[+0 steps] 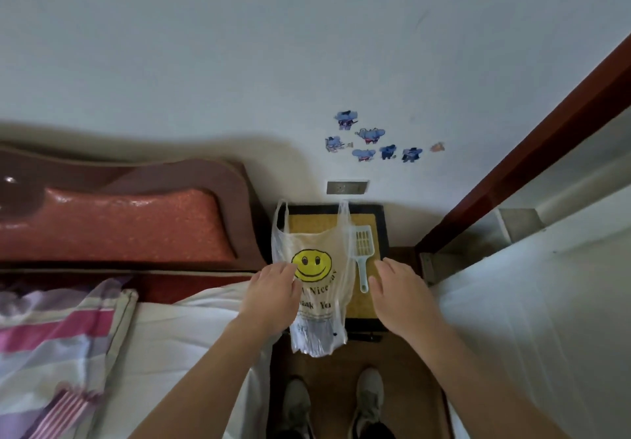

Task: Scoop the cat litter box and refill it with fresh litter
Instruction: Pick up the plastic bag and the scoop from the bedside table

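Head view: scoop [362,251] lies between left hand [273,293] and right hand [400,290].

Brown wood floor [403,387], narrow strip btwn bed [191,336] on the L and a white surface on the R. Black-rimmed litter box [383,233] sits on it, pushed up against the wall, w/ yellow litter [307,223] inside. Plastic bag [317,336] w/ smiley print lies across the box, near end hanging over the front rim. Pale scoop [362,251] lies on the litter just R of the bag. Two grey shoes [297,404] stand on the floor in front of the box. Striped blanket [58,336] on the bed.
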The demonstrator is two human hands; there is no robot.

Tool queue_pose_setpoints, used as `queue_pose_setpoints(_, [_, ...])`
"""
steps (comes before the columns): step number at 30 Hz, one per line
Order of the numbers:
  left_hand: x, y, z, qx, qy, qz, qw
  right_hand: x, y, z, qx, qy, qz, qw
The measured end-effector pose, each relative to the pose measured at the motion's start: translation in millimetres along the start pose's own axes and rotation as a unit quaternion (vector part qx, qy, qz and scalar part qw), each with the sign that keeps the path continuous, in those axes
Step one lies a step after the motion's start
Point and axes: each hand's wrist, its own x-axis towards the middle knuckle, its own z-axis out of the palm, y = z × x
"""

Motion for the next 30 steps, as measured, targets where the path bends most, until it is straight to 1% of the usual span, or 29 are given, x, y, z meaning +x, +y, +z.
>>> queue_pose_setpoints(8, [60.9,-14.8,72.4,-0.01,-0.029,-0.065,0.997,67.5,53.5,75.5,0.02,-0.04,-0.015,0.999])
queue_pose_setpoints(13, [78.3,-29.0,118.1,-0.036,-0.054,-0.11,0.992,95.3,72.8,129.7,0.025,-0.065,-0.02,0.997])
queue_pose_setpoints(19, [95.2,-43.8,155.7,-0.059,-0.059,-0.174,0.981,116.5,92.8,176.9,0.046,-0.078,0.009,0.996])
queue_pose_setpoints(24, [112.8,-48.8,177.6,-0.076,-0.036,-0.214,0.973,128.5,102.8,205.3,0.052,-0.075,0.047,0.995])
queue_pose_setpoints(30, [125.1,-49.3,194.3,-0.101,0.013,-0.224,0.969,129.7,103.8,227.0,0.068,-0.036,0.094,0.993])
